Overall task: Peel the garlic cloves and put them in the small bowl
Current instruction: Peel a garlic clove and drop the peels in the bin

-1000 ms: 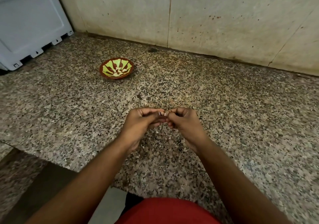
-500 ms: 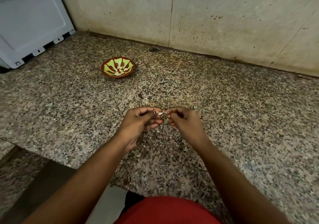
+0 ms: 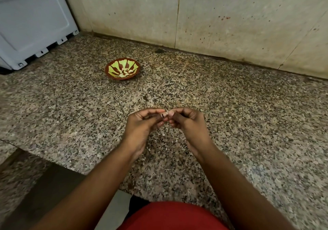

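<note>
The garlic clove (image 3: 165,114) is mostly covered by fingertips of the left hand (image 3: 142,123) and right hand (image 3: 188,123); peeled or not cannot be told. The pieces in the small bowl (image 3: 113,73) are too small to be counted. The white appliance (image 3: 30,22) is cut off by the left edge.

Both forearms are bare, no sleeves showing. A red garment (image 3: 175,216) fills the frame at six o'clock. Dark chipped polish marks one thumbnail (image 3: 162,115).

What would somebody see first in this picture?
Two hands, left and right, meet in the middle above the speckled counter, pinching a small garlic clove between their fingertips. Farther back to the left sits a brown-and-green bowl with pale cloves inside.
</note>
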